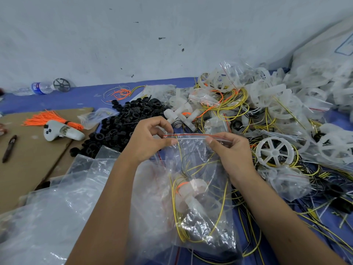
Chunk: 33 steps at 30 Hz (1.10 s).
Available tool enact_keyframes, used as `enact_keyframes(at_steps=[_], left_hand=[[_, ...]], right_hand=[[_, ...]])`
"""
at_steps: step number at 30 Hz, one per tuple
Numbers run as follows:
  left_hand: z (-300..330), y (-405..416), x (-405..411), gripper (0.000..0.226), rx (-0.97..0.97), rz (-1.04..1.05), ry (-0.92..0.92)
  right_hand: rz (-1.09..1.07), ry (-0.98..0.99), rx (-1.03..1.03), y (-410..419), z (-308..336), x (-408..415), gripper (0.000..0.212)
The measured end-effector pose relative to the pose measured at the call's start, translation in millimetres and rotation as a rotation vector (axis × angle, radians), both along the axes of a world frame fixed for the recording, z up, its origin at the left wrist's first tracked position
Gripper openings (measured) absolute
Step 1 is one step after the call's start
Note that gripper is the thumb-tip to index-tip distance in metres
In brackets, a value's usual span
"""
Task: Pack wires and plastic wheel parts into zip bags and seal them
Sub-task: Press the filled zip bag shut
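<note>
- Your left hand (148,139) pinches the left end of the zip bag (198,192) at its red seal strip (191,135); thumb and fingers are curled on the strip.
- Your right hand (232,152) pinches the same strip further right, so both grips are clenched on the bag's top edge.
- The bag hangs between your forearms, near the middle of the scene, above the blue counter (91,96).
- Inside it you can see yellow wires (219,222), an orange wire and a pale plastic part (193,190).
- Just right of your right hand lies a white spoked wheel (274,152) among loose yellow and black wires.
- Far right, a heap of pale wheel parts (277,92) and filled bags.
- Left of your left hand sits a pile of black rings (129,119).
- Far left, on brown cardboard (28,165): an orange wire bundle (47,117), a white controller (61,131), a pen (9,148).
- Near left, empty clear bags (57,207).
</note>
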<state>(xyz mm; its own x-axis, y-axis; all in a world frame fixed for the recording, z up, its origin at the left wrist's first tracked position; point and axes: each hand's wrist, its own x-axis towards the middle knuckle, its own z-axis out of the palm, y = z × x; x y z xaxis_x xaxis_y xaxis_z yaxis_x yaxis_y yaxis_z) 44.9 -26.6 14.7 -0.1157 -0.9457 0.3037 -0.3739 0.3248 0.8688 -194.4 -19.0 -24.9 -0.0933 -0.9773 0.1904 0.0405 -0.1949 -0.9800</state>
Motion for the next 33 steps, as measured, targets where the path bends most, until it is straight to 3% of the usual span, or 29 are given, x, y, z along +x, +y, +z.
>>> enact_keyframes(at_steps=[8,24,33], left_hand=[[-1,1,1,0.029,0.019,0.039,-0.056],[-3,-4,-1,0.009,-0.023,-0.06,-0.017],[-2,1,-15,0.019,0.044,-0.024,-0.062]], right_hand=[[-0.002,0.004,0.007,1,1,0,0.003],[-0.011,-0.012,0.028,2,2,0,0.004],[-0.014,-0.012,0.026,3,4,1,0.01]])
